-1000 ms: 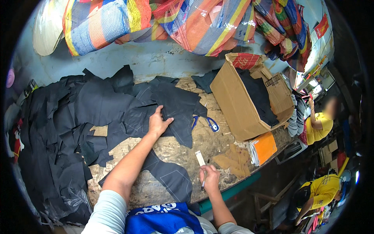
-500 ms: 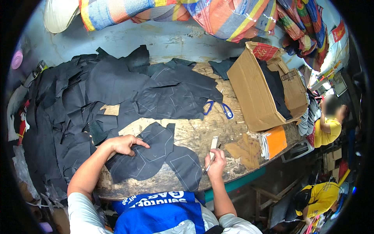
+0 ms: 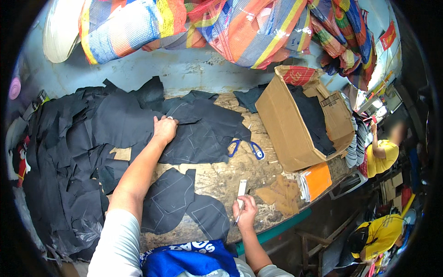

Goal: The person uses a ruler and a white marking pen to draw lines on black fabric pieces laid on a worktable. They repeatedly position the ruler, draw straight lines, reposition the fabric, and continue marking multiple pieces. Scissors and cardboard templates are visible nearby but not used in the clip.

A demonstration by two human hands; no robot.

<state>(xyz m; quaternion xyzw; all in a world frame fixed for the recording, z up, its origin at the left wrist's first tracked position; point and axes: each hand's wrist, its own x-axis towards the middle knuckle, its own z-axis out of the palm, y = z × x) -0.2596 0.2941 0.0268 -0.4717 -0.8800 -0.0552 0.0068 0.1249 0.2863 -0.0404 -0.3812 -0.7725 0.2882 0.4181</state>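
Note:
My left hand (image 3: 165,128) reaches forward over the heap, its fingers bent and closed at the edge of a black sheet piece (image 3: 122,113). Near the table's front edge, my right hand (image 3: 245,213) grips a pen (image 3: 238,217), and a narrow pale strip (image 3: 242,188) sticks up from the same hand. Just left of it lie two black pieces with pale drawn outlines, one rounded piece (image 3: 208,213) and one larger piece (image 3: 168,196) partly under my left forearm. More marked black pieces (image 3: 203,141) spread beyond them.
Blue-handled scissors (image 3: 247,148) lie beside the marked pieces. A cardboard box (image 3: 281,124) holding black material stands at the right, with an orange packet (image 3: 317,181) and a brown scrap (image 3: 281,194) before it. Dark sheets cover the left side. Two people in yellow are at the right.
My left hand has gone from the near marked piece forward to the black sheets further back. My right hand still holds the pen and strip. The view has shifted.

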